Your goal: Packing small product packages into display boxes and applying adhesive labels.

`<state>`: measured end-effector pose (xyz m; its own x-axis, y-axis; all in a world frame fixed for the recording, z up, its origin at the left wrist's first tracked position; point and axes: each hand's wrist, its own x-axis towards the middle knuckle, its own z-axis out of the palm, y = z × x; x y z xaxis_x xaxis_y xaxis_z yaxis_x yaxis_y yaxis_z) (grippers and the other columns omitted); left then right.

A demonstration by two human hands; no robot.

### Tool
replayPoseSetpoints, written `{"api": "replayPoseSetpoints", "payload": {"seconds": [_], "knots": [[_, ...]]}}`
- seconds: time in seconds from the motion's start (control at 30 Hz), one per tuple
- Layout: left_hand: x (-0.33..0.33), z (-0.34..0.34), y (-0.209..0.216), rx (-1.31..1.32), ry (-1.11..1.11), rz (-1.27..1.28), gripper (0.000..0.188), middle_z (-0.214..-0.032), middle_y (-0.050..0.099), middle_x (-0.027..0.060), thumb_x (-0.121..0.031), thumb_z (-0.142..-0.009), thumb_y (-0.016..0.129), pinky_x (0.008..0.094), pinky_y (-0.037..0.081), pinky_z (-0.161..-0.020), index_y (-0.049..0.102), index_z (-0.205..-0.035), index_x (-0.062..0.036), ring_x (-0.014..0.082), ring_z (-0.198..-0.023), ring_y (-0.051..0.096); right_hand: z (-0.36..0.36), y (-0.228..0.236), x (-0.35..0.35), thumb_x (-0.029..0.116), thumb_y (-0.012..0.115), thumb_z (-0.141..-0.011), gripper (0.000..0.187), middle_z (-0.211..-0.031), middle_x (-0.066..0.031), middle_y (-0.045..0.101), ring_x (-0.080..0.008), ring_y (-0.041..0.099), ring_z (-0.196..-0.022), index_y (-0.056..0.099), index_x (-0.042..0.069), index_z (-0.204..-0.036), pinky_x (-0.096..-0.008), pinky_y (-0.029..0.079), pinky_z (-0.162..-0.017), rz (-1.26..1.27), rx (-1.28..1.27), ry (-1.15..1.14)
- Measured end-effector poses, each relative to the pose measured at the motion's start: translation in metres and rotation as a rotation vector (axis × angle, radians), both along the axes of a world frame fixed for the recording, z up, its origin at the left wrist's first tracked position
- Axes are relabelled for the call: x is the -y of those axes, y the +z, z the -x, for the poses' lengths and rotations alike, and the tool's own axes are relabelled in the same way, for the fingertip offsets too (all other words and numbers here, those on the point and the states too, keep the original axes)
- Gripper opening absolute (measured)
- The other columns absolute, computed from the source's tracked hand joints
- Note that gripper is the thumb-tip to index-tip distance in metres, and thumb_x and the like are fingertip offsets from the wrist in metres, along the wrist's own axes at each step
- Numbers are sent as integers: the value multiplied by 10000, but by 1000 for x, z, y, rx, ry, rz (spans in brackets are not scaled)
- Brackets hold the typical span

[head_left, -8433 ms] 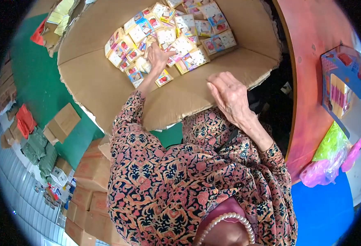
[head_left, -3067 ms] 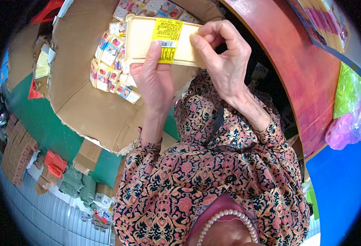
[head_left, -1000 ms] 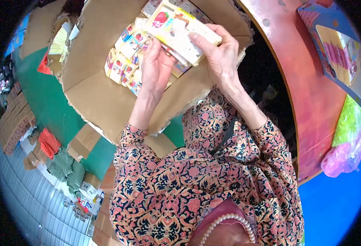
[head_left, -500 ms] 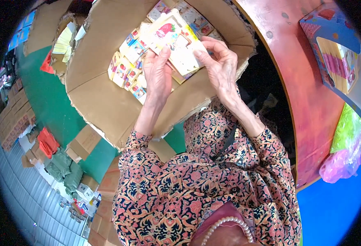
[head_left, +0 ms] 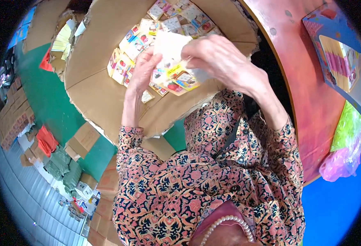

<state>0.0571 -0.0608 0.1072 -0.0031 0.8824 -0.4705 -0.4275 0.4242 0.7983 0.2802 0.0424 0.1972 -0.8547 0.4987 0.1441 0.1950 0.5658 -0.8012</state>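
Observation:
Above the carton, a flat picture board [head_left: 166, 73], whitish with bright pictures and a yellow strip, is held tilted and partly washed out by glare. Its left edge is pinched between the thumb and fingers of my left hand [head_left: 142, 69]. My right hand [head_left: 225, 61], smeared by motion, is closed at its upper right side, with the fingertips hidden behind the knuckles. I cannot tell whether one board or more is held. Below, several similar small picture boards [head_left: 121, 67] lie in loose rows and piles inside the large open cardboard carton [head_left: 90, 88].
To the right is a curved reddish tabletop [head_left: 277, 45] bearing a blue display box [head_left: 311, 24] and a clear-wrapped green and pink bag [head_left: 340, 160]. Smaller cartons [head_left: 84, 139] and grey-green sacks [head_left: 59, 164] stand on the green floor [head_left: 49, 98] at left.
The board has turned and tipped, so the strawberry picture no longer shows and the yellow strip is lower. My right hand has rolled over, knuckles up; my left hand has shifted slightly left.

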Motion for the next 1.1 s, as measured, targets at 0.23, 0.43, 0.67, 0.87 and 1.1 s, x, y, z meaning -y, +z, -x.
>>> {"api": "replayPoseSetpoints", "payload": {"seconds": [0.23,0.43,0.67,0.87,1.1], "knots": [[8,-26,6,241,-89,172,477,-1094,609,48,-336,-877,585,254,456,-871,493,-1208,-4,99,-994,566,20,-36,-7,75,604,-776,285,-907,-117,518,-284,504,-873,499,57,-1040,-393,415,-766,-63,52,167],[5,-23,1,36,-21,182,413,-1044,614,72,-95,-809,626,283,517,-804,489,-1182,17,138,-889,624,25,-31,10,194,604,-846,499,-1180,-246,479,-329,523,-1044,393,-36,-1235,-403,450,-848,185,70,-586],[-26,-24,15,121,49,-59,501,-1202,524,109,-134,-834,614,337,413,-971,394,-1256,23,184,-1112,516,31,-58,-1,222,665,-811,420,-949,-91,645,-106,588,-867,536,-46,-1107,-252,480,-752,827,15,-334],[-49,20,-65,-281,68,82,496,-1088,583,117,-291,-848,616,316,417,-876,497,-1194,44,170,-1019,536,20,-13,-28,62,598,-799,396,-951,-162,633,-201,626,-830,485,-106,-1139,-293,521,-723,1059,-180,-638],[-62,12,-169,-1007,-4,283,366,-748,639,137,-261,-726,690,366,474,-624,609,-850,74,239,-657,605,-7,-76,-21,196,652,-811,447,-1056,-127,623,-160,601,-930,516,-36,-1168,-279,465,-827,827,85,-806]]}}
